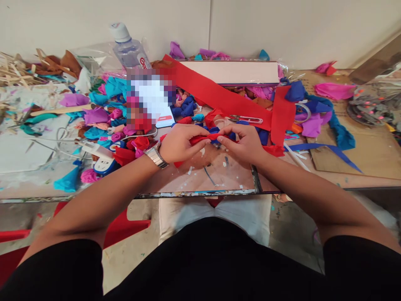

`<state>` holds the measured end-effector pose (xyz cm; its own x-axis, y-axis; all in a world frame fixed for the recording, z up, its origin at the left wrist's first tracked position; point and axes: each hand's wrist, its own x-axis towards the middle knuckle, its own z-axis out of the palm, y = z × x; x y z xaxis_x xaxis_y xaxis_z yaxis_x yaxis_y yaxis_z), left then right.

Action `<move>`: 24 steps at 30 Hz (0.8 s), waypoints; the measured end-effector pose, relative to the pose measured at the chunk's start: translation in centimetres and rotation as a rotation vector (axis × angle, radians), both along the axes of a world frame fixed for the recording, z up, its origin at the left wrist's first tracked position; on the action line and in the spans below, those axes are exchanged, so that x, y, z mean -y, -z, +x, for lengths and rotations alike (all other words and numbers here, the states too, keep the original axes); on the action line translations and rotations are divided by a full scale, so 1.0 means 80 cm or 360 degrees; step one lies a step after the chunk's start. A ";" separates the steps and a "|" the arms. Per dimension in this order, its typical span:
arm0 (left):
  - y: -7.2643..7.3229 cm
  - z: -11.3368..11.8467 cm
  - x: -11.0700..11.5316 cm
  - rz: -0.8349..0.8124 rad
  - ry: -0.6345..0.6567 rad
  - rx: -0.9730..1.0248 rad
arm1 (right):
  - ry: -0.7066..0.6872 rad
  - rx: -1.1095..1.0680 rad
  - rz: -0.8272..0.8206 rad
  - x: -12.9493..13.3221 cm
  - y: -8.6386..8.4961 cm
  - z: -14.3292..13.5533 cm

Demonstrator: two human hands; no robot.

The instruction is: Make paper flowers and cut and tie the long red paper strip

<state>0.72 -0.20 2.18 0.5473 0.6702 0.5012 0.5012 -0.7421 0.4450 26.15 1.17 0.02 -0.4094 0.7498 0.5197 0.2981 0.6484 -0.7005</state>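
Observation:
Between my two hands stretches a twisted strip of red crepe paper [213, 136]. My left hand [180, 142], with a metal watch [156, 155] at the wrist, pinches its left part. Thumb and forefinger of my right hand [242, 141] pinch it further right, close to the left fingertips. Just beyond the hands lie small scissors [246, 119], partly on a long flat red paper strip [219, 90]. Dark blue crumpled paper [263, 136] shows behind my right hand. The palms and the paper inside them are hidden.
Crumpled paper pieces [115, 88] crowd the table's left and back. A bottle [128, 50], a lit phone [164, 117] and a power strip [105, 163] with a cable stand left. A tape roll [303, 113] and cardboard [360, 156] lie right. The table edge [200, 193] runs in front of me.

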 end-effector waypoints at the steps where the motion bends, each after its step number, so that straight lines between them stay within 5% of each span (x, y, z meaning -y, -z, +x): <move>1: 0.000 0.000 0.000 -0.0036 -0.0004 0.0026 | -0.0001 0.0001 0.0014 0.000 0.000 0.000; 17: -0.009 0.006 -0.002 -0.1686 0.0147 0.0736 | 0.0065 0.0116 0.0484 -0.001 0.007 0.004; 24: 0.004 0.003 -0.005 -0.1576 0.0320 0.0626 | 0.0035 0.0224 0.0459 -0.004 0.012 0.010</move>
